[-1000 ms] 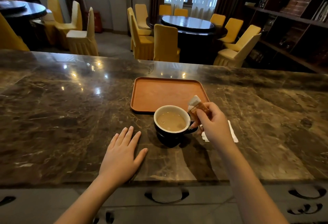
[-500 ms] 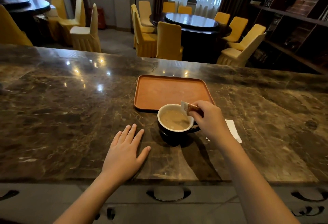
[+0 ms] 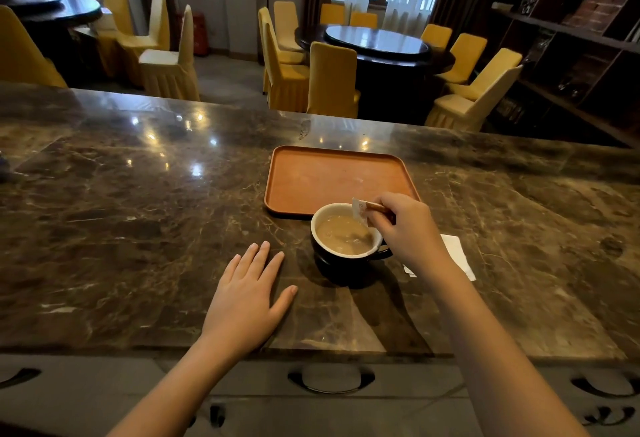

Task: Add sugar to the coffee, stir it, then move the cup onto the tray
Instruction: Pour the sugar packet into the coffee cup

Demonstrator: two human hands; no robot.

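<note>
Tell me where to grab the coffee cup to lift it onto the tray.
Grip the cup by its handle, coming from the right: the handle juts out on that side. The right hand, pinching the sugar packet, covers most of it now.

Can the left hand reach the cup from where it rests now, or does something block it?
Probably yes. The left hand lies flat on the counter beside the cup, with bare marble between them. The right hand holds a sugar packet over the far rim.
</note>
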